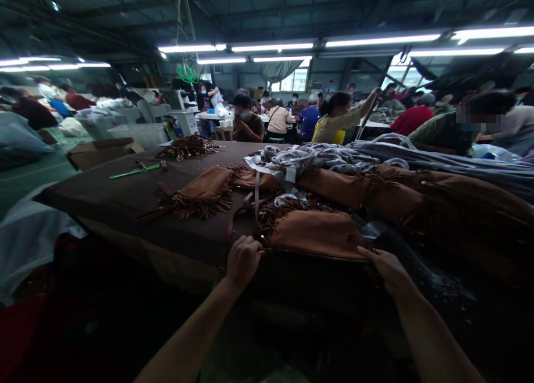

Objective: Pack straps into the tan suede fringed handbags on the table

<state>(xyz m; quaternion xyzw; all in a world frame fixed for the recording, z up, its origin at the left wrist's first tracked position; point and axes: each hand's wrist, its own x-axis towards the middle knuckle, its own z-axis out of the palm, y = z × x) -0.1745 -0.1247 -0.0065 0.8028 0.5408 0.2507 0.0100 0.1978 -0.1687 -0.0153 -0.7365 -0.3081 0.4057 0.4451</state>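
Note:
A brown fringed bag (315, 231) lies at the near edge of the dark-covered table, its zipper edge towards me. My left hand (244, 259) is closed on its left corner, close to a small metal fitting. At the other end, my right hand (386, 266) pinches the right corner between thumb and fingers. A brown strap (233, 224) curves over the table just left of the bag. Beyond it lies another fringed brown bag (204, 184). My fingertips are partly hidden against the bag's edge.
Grey cords (317, 156) are heaped behind the bag, beside more brown bags (392, 197) on the right. A bundle of straps with metal clasps (187, 147) and a green tool (134, 172) lie at the left. An open carton (102, 152) stands past the table. People sit working farther back.

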